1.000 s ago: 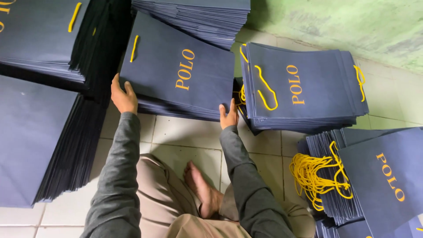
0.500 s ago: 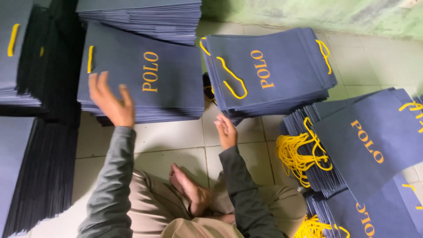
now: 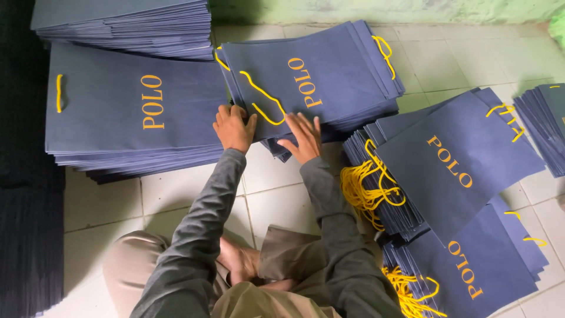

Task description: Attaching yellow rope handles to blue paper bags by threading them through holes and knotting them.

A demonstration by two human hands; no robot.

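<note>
Left of the fingers (image 3: 238,118) I see a tall stack of navy paper bags (image 3: 118,112) on the pale floor tiles (image 3: 106,194). Right of them, fanned bags (image 3: 459,159) spill tangled yellow cord handles (image 3: 368,188). Beyond them runs a green wall (image 3: 382,9).

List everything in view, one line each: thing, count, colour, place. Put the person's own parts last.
middle stack of paper bags: one, navy with yellow cord handles, on the floor, under both hands.
left stack of paper bags: one, navy, flat on the floor at left.
rear stack of paper bags: one, navy, top left by the wall.
fanned bags: one loose pile, navy, at right, yellow cords bunched at its left edge.
dark stack: one, near black, far left edge.
floor tiles: pale, throughout.
wall: green, top.
left hand: on the middle stack's near-left corner.
right hand: fingers spread on the same stack's near edge.
sleeves: two, grey.
trousers: tan, legs crossed.
</note>
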